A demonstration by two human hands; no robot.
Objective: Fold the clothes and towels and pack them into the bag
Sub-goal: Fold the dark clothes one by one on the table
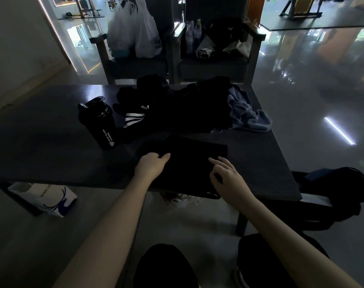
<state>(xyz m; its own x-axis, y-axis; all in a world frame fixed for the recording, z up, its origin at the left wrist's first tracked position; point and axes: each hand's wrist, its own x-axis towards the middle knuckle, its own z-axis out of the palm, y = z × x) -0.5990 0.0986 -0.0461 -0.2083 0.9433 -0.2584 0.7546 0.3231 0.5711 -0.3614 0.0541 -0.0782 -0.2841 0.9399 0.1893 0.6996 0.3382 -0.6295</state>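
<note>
- Dim room with a glossy grey floor (301,104) streaked by strips of light; gym gear far behind, blurred
- Long dark table (41,142) across the middle, viewed from its near edge; two knees in black below
- Beyond it, a dark left chair (139,67) heaped with white plastic bags (135,34); beside that, a dark right chair (214,67) with bottles (194,32) and dark things too dim to name
- Slumped black bag (332,194) on the floor just off the table's near right corner; mouth not clearly visible
- Unfolded heap of black clothes (197,104) along the far side of the table; at its left end a garment with three white stripes (135,117)
- Flat folded black garment (193,150) at the near edge of the table, roughly rectangular, near end hanging just over the edge; well apart from the bag
- Crumpled blue-grey towel (245,115) touching the right end of the heap, near the table's right edge
- Tipped white paper bag (46,198) with blue print on the floor under the table's left part
- Upright black shaker bottle (102,123) with white lettering, just left of the striped garment
- Bare left hand (151,165) on the folded garment's left edge, one digit stretched rightward; too dark to tell whether pinching or merely resting
- Bare right hand (228,179) resting on its right part; forefinger straight on the cloth, other fingers loose, nothing gripped
</note>
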